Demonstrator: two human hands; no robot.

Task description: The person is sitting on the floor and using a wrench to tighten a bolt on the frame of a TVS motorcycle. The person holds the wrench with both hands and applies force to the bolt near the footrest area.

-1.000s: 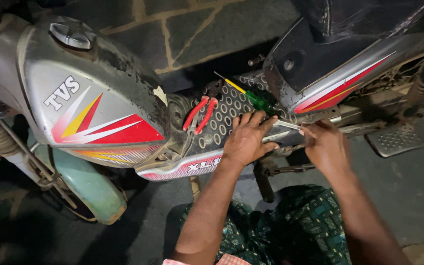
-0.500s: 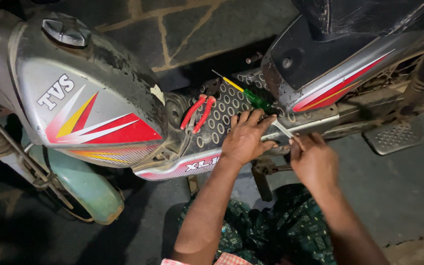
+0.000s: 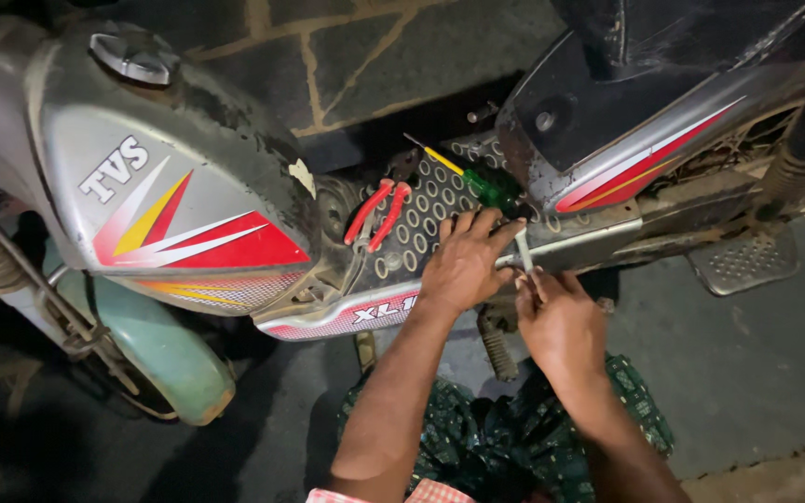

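A view looking down at a person's two bare hands working on a grey moped with red and yellow stripes (image 3: 188, 214), parked on dark pavement. The left hand (image 3: 463, 261) lies palm-down with fingers spread on the moped's perforated grey metal footboard (image 3: 421, 219), gripping nothing, only steadying. The right hand (image 3: 561, 321) is closed around a slim silver metal hand tool (image 3: 524, 251), its shaft standing up between the two hands at the footboard's near edge, just beside the left fingers; what its tip meets is hidden. Resting on the footboard, apart from the hands, are red-handled pliers (image 3: 379, 214) and a green-handled screwdriver with a yellow collar (image 3: 477, 182). The work appears to be at the stage of seating or turning the tool on a fitting (probably a fastener); the next move would call for firm, square pressure while the left hand braces.
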